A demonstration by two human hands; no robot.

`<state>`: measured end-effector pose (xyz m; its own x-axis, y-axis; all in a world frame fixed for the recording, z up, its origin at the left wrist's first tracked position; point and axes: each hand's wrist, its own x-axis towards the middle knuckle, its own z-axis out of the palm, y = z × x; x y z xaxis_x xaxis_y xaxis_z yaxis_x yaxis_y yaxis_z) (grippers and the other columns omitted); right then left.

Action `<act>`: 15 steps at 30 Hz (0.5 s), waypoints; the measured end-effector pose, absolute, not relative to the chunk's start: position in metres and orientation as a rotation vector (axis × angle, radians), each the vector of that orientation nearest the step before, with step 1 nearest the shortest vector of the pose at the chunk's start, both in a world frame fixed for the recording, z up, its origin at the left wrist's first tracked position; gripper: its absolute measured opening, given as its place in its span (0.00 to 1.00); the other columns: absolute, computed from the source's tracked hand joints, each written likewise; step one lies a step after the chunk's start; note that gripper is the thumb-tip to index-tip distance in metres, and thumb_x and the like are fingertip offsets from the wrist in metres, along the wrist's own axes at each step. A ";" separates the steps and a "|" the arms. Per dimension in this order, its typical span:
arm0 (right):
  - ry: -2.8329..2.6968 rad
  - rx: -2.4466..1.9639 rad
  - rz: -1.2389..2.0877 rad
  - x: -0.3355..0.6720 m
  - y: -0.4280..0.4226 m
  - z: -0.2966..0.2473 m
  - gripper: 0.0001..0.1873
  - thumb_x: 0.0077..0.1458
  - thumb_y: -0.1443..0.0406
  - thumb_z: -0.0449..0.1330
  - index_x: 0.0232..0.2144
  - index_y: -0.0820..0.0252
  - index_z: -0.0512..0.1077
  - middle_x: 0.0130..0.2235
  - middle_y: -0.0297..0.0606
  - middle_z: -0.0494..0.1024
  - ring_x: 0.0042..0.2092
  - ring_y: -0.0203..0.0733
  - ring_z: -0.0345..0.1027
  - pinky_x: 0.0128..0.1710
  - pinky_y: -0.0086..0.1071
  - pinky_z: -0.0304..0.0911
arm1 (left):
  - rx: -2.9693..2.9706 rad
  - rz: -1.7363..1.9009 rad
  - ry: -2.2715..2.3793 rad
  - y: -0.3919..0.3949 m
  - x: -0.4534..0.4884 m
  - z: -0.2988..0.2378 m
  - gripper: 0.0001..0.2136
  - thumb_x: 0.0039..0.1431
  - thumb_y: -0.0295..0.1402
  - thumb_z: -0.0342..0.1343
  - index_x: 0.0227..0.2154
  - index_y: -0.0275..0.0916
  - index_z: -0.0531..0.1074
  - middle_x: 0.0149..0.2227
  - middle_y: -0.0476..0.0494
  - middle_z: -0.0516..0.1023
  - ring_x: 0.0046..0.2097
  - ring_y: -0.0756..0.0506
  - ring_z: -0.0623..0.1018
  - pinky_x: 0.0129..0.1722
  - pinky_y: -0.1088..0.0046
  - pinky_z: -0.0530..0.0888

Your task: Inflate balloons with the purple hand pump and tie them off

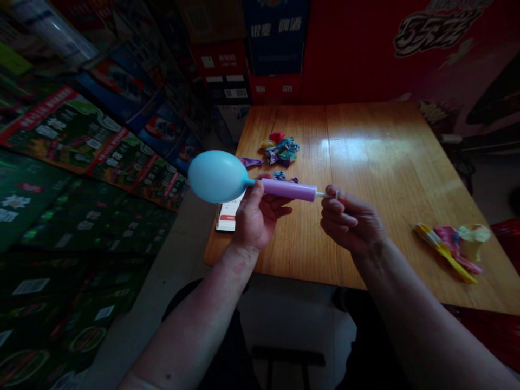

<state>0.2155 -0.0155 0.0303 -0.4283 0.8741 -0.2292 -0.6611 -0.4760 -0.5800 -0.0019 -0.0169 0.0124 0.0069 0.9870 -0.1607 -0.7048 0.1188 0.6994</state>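
Stylised characters on the red wall poster (345,65) seem to read 巧乐兹; white characters on the blue box (276,51) look like 银麦 啤酒. Barcodes stand on the dark box (227,85) and green cartons (73,233); lettering on those cartons, the red box (221,64) and the phone screen (227,210) is too blurred to read

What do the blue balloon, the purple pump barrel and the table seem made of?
Blue balloon: probably latex rubber, smooth with a soft sheen, stretched into a rounded oval.
Purple pump barrel: likely rigid plastic, smooth, evenly coloured, straight-sided.
Table: wood or wood-look laminate, showing grain and seams; glossy, judging by its bright reflection.
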 end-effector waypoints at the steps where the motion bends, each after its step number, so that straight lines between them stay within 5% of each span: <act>1: -0.518 -0.641 2.028 0.211 -0.016 0.027 0.01 0.64 0.67 0.60 0.38 0.56 0.71 0.25 0.22 0.64 0.21 0.27 0.30 0.18 0.21 0.46 | 0.489 1.378 0.718 -0.019 0.001 0.011 0.19 0.71 0.47 0.59 0.57 0.41 0.74 0.47 0.38 0.87 0.43 0.39 0.88 0.34 0.70 0.83; 15: -0.553 -0.674 1.939 0.222 -0.015 0.040 0.03 0.66 0.67 0.58 0.37 0.55 0.71 0.25 0.23 0.62 0.21 0.27 0.29 0.17 0.22 0.42 | 0.504 1.468 0.815 -0.015 -0.007 0.021 0.23 0.72 0.49 0.56 0.61 0.42 0.73 0.43 0.39 0.87 0.41 0.41 0.88 0.34 0.71 0.83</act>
<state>0.2218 -0.0148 0.0402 -0.3732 0.9012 -0.2206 -0.6492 -0.4235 -0.6319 -0.0073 -0.0147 0.0215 -0.0838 0.9814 -0.1727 -0.6655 0.0739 0.7427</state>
